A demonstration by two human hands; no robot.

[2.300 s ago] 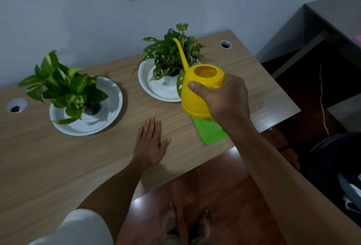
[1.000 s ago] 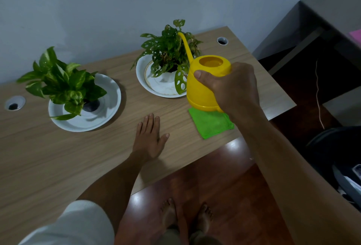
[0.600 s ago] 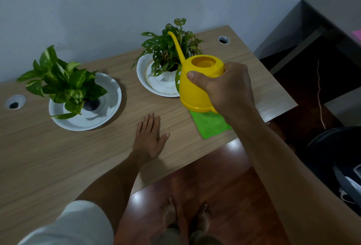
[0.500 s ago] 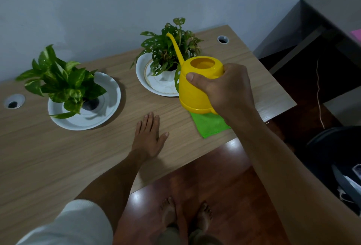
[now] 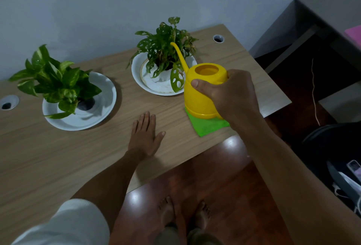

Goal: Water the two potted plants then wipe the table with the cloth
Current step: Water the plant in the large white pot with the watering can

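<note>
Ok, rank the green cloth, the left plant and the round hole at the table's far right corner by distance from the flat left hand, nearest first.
From the left hand:
1. Green cloth, just to its right, under the watering can.
2. Left plant, up and to its left.
3. Round hole, far right corner.

no legible text, labels, brands, numbers or signs on any surface in view.
</note>
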